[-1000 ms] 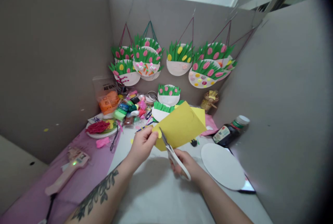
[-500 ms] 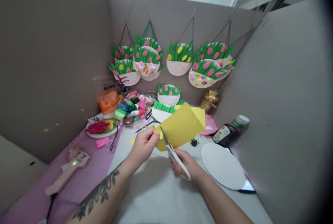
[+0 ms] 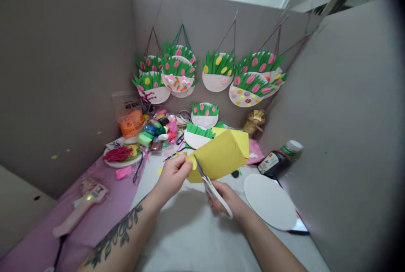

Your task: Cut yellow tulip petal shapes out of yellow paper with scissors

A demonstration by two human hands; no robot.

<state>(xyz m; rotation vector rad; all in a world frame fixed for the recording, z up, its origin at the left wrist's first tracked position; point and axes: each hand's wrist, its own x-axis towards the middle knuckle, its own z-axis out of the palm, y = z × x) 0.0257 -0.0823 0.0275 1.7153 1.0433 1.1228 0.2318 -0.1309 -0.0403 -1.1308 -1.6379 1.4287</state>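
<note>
A sheet of yellow paper (image 3: 221,154) is held up over the table, its left edge pinched in my left hand (image 3: 174,174). My right hand (image 3: 225,198) grips white-handled scissors (image 3: 211,187). The scissor blades lie at the paper's left end, right beside my left fingertips, where a small rounded flap of paper shows. Behind the sheet lies another yellow sheet (image 3: 242,141). Just beyond them is a half paper plate with green paper grass (image 3: 198,137), partly covered by the held sheet.
Several plate baskets (image 3: 218,82) hang on the back panel. Bagged coloured clay (image 3: 155,135) is piled at the back left. A pink glue gun (image 3: 84,208) lies left, with its cord. On the right are a dark bottle (image 3: 280,160) and a white paper plate (image 3: 268,202) over a phone.
The yellow sheet has tipped slightly, its upper right corner a little lower. Both hands stay nearly where they were, the scissors still at the paper's left end.
</note>
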